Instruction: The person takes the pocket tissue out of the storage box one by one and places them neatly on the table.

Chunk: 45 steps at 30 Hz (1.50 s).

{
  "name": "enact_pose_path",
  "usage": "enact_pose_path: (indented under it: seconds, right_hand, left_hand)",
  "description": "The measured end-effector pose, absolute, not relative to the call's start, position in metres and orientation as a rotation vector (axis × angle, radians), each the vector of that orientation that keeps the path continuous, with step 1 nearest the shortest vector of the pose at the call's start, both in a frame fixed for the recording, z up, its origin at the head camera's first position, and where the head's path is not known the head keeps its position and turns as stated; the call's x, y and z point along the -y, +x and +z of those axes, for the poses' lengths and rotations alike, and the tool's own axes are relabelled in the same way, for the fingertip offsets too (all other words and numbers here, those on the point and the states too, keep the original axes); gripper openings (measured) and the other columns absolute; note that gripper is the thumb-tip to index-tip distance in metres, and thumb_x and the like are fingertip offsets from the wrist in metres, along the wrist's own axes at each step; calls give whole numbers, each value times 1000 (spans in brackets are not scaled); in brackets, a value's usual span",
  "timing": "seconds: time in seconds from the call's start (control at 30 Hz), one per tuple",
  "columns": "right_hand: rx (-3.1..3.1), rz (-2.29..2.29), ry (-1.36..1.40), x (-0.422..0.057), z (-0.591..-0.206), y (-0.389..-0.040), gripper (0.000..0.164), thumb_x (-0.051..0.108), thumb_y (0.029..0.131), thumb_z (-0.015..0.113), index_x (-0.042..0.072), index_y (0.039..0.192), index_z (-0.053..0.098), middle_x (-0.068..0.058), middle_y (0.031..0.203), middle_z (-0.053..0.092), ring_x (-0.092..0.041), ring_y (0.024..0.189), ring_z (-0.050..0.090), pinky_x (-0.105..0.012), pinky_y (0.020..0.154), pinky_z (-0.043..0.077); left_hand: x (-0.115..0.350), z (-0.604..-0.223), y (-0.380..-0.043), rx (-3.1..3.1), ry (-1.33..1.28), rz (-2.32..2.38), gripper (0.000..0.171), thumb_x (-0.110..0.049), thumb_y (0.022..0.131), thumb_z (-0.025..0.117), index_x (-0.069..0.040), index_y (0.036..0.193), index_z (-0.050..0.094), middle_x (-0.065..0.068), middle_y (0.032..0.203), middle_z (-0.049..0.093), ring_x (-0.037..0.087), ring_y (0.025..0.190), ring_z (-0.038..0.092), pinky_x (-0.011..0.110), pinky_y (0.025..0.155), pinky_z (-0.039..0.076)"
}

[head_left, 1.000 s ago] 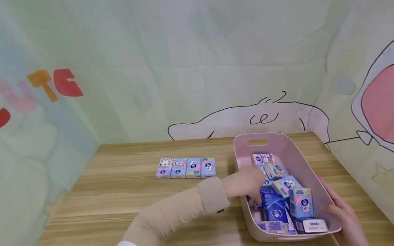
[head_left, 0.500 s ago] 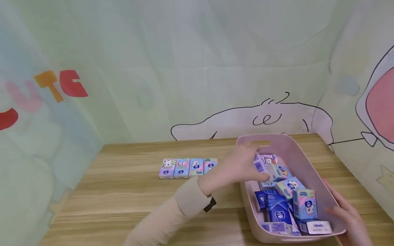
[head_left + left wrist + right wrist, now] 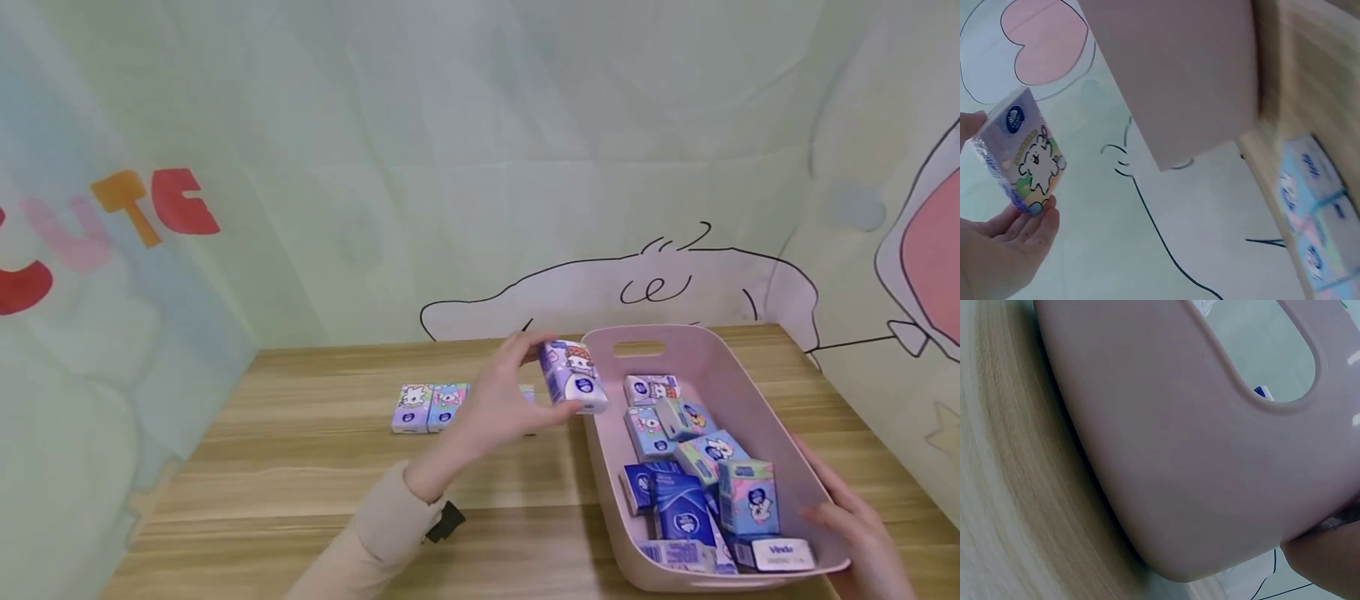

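My left hand pinches a purple-and-white pocket tissue pack between thumb and fingers, raised just off the left rim of a pink plastic bin. In the left wrist view, the same tissue pack shows a white cartoon character, with the thumb at one end and fingertips at the other. My right hand grips the bin's right side near its front corner, thumb over the rim. The right wrist view shows the bin's outer wall and part of the right hand. Several tissue packs lie jumbled inside the bin.
Left of the bin, several tissue packs lie side by side in a row on the wooden table; my left hand partly covers the row. A printed cloth backdrop stands behind the table and along both sides.
My left hand has come up out of the bin with a tissue pack and moved left past the rim. The right hand stays on the bin.
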State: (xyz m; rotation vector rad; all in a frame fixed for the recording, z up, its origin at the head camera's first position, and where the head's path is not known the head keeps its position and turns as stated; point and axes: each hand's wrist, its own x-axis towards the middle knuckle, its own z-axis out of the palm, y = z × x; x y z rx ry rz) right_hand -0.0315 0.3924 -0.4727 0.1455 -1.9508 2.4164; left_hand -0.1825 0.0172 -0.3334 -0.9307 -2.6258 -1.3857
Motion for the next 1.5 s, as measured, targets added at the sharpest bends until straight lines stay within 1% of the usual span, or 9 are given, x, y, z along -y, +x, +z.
enact_pose_path:
  seconds: [0.07, 0.17, 0.33, 0.43, 0.63, 0.77, 0.93, 1.13, 1.5]
  right_hand:
    - [1950, 2418, 137, -392, -473, -31, 73, -13, 93, 25, 26, 154, 14, 32, 132, 51, 14, 113, 48, -12, 80, 47]
    - [1964, 2411, 97, -392, -473, -30, 73, -12, 94, 27, 26, 154, 14, 33, 131, 51, 14, 112, 49, -12, 79, 47]
    - [1981, 2399, 51, -391, -471, -31, 73, -12, 94, 29, 27, 154, 15, 33, 130, 52, 14, 111, 50, -13, 77, 47]
    - [1981, 2403, 43, -391, -470, -30, 73, -11, 94, 29, 27, 154, 15, 33, 129, 52, 13, 110, 50, -14, 77, 47]
    - [2007, 2390, -27, -390, -468, -30, 72, -10, 94, 30, 29, 153, 16, 35, 126, 53, 15, 108, 50, -13, 76, 47]
    - [2020, 2388, -37, -391, -468, -30, 72, -9, 95, 30, 29, 154, 16, 35, 126, 52, 16, 107, 50, -12, 76, 47]
    - [2047, 2366, -47, -390, -468, -30, 72, -9, 95, 30, 29, 154, 15, 36, 125, 51, 18, 105, 49, -11, 76, 46]
    - [2043, 2360, -32, -389, -468, -30, 72, -9, 95, 30, 28, 154, 15, 36, 127, 51, 17, 106, 49, -11, 76, 45]
    - [2048, 2365, -72, -387, -465, -29, 72, -8, 95, 30, 30, 154, 15, 36, 126, 51, 17, 107, 49, -13, 76, 46]
  left_hand:
    - [-7, -340, -185, 2602, -915, -1459, 78, -33, 69, 85, -24, 136, 46, -2, 132, 54, 20, 124, 55, 40, 102, 48]
    - [6, -353, -188, 2592, -922, -1510, 77, -28, 69, 85, -21, 136, 47, 0, 131, 55, 22, 124, 56, 39, 103, 48]
    - [24, -375, -191, 2658, -979, -1495, 77, -19, 69, 85, -10, 135, 47, 7, 129, 54, 24, 122, 56, 36, 105, 47]
    - [32, -388, -193, 2737, -989, -1451, 78, -16, 68, 84, -7, 135, 45, 8, 129, 52, 24, 122, 55, 34, 106, 46]
    - [39, -409, -198, 2869, -1006, -1286, 87, -17, 65, 85, -6, 139, 41, 10, 132, 51, 26, 122, 55, 36, 106, 46]
    - [41, -420, -202, 2920, -1054, -1175, 90, -18, 66, 85, -6, 143, 39, 8, 132, 51, 23, 122, 53, 38, 107, 45]
    - [41, -427, -202, 2950, -1104, -1048, 87, -21, 67, 84, -8, 141, 41, 5, 131, 51, 21, 121, 52, 42, 108, 43]
    - [38, -431, -200, 2953, -1133, -992, 84, -20, 66, 84, -10, 138, 42, 5, 129, 51, 22, 121, 53, 41, 108, 44]
    - [36, -438, -197, 2942, -1194, -827, 84, -23, 69, 83, -9, 140, 40, 6, 138, 48, 21, 122, 53, 39, 107, 44]
